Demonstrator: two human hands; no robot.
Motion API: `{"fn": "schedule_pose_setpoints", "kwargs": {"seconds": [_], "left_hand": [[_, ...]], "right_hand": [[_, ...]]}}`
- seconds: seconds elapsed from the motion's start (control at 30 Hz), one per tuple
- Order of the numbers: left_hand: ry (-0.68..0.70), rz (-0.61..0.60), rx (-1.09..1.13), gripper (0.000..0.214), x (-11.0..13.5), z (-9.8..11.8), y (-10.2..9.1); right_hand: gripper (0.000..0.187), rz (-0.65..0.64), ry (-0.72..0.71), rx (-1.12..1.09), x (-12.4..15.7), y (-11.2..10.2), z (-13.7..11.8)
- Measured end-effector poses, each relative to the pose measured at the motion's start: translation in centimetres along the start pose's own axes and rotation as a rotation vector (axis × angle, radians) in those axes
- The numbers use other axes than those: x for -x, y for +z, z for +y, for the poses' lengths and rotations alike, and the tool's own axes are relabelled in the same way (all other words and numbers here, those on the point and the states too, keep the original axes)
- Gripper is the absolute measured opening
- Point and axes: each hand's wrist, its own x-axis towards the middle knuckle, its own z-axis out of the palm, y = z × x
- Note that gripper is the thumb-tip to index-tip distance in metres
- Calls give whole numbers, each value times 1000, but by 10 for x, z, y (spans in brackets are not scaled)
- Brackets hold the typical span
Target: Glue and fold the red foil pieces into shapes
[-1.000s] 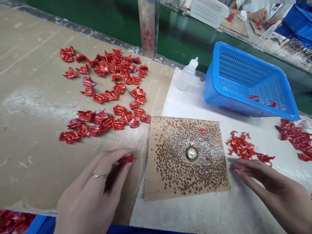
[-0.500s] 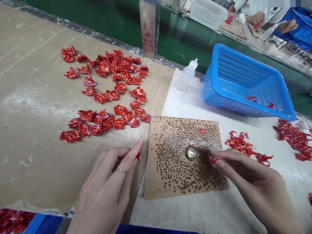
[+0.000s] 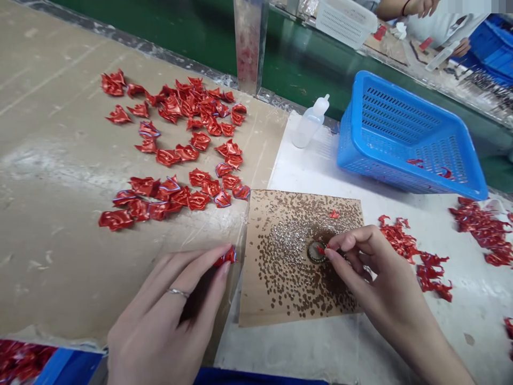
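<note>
**Red in Each Pinch, Heaps All Around**

We take the brown-speckled cardboard square [image 3: 256,299] as our landmark. Far left of it and nearest us, one blue container [image 3: 68,366] holds red foil pieces too packed to count. Left of the square, on one tan board [image 3: 52,160], lie roughly fifty loose red foil pieces [image 3: 200,141] in two clusters, some edged in blue-violet.

Just beside the square's left edge, our left hand [image 3: 168,315], wearing one ring [image 3: 178,292], is nearly closed, its fingertips gripping one crumpled red foil piece [image 3: 225,258]. On the square sit one round shiny disc [image 3: 316,251] at the centre and one red scrap [image 3: 334,214] just above it. Our right hand [image 3: 372,272] is mostly closed, thumb and forefinger pinching one small red foil bit [image 3: 320,249] at the disc's edge.

Beyond and right of the square, on one white sheet [image 3: 452,326], are one plastic squeeze bottle [image 3: 308,125], one blue perforated basket [image 3: 385,91] with two red pieces [image 3: 414,162] inside, and two heaps of red foil [image 3: 401,240]. Farther off, past the basket, one co-worker's hand [image 3: 417,6] rests beside one white basket [image 3: 347,21].
</note>
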Motion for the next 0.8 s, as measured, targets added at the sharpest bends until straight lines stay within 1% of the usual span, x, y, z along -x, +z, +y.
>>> {"fn": "schedule_pose_setpoints", "kwargs": {"seconds": [0.1, 0.17, 0.23, 0.3, 0.33, 0.4, 0.47, 0.57, 0.63, 0.73, 0.8], "left_hand": [[-33, -9, 56, 28, -1, 11, 0], [-50, -5, 104, 25, -3, 20, 2], [-36, -17, 150, 24, -5, 30, 5], [-18, -38, 207, 27, -7, 42, 10], [-31, -47, 239, 28, -7, 48, 13], [-69, -61, 297, 29, -7, 59, 20], [-95, -73, 337, 26, -6, 68, 27], [-90, -85, 392, 18, -4, 75, 33], [-105, -100, 420, 16, -3, 78, 34], [-141, -129, 430, 18, -3, 80, 35], [-164, -116, 421, 17, -2, 80, 35]], "right_hand": [[19, 12, 47, -166, -3, -6, -8], [25, -25, 127, -306, -4, -12, -13], [31, -53, 219, -423, -3, -18, -16], [34, -60, 283, -507, 1, -23, -16], [35, -70, 301, -533, 4, -24, -16], [33, -80, 305, -565, 9, -24, -18], [32, -76, 283, -597, 15, -22, -21], [27, -62, 262, -632, 23, -14, -27], [24, -61, 254, -638, 27, -8, -30], [21, -43, 227, -600, 29, -2, -30], [21, 37, 190, -499, 27, -4, -27]]}}
